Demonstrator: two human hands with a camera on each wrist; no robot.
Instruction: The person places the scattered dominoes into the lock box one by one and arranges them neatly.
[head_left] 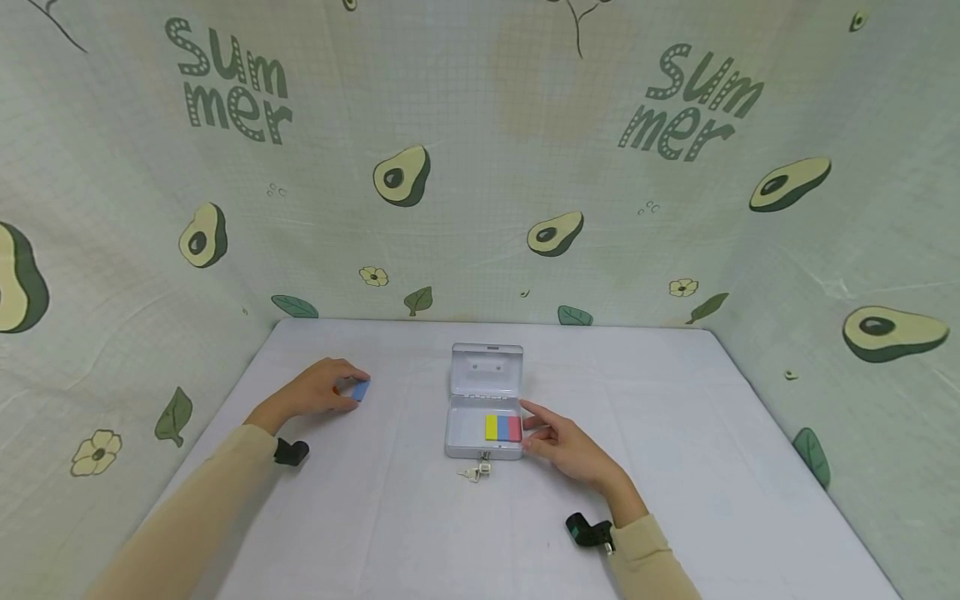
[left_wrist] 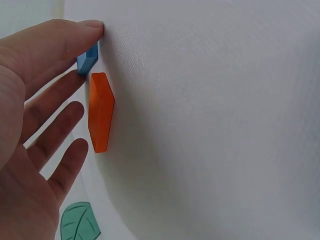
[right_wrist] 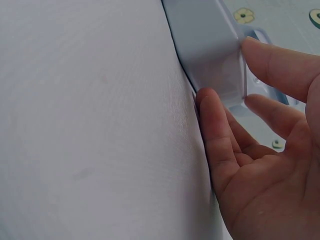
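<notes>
On the left of the table, my left hand (head_left: 322, 388) pinches a small flat blue block (head_left: 361, 390) between thumb and index finger. An orange block (left_wrist: 101, 112) with slanted ends lies beside its lower fingers in the left wrist view, mostly hidden by the hand from above. A grey metal cash box (head_left: 465, 421) stands at mid-table with its lid (head_left: 487, 372) raised. Inside, at the right, are a yellow block (head_left: 491, 427), a blue block and a pink-red block (head_left: 514, 429) side by side. My right hand (head_left: 566, 446) touches the box's right side with thumb and fingertips spread.
Two keys (head_left: 472, 474) hang from the lock at the box's front. A white cloth covers the table (head_left: 405, 517), and a curtain (head_left: 480, 125) printed with avocados surrounds its back and sides. Each wrist wears a small black camera (head_left: 291, 452).
</notes>
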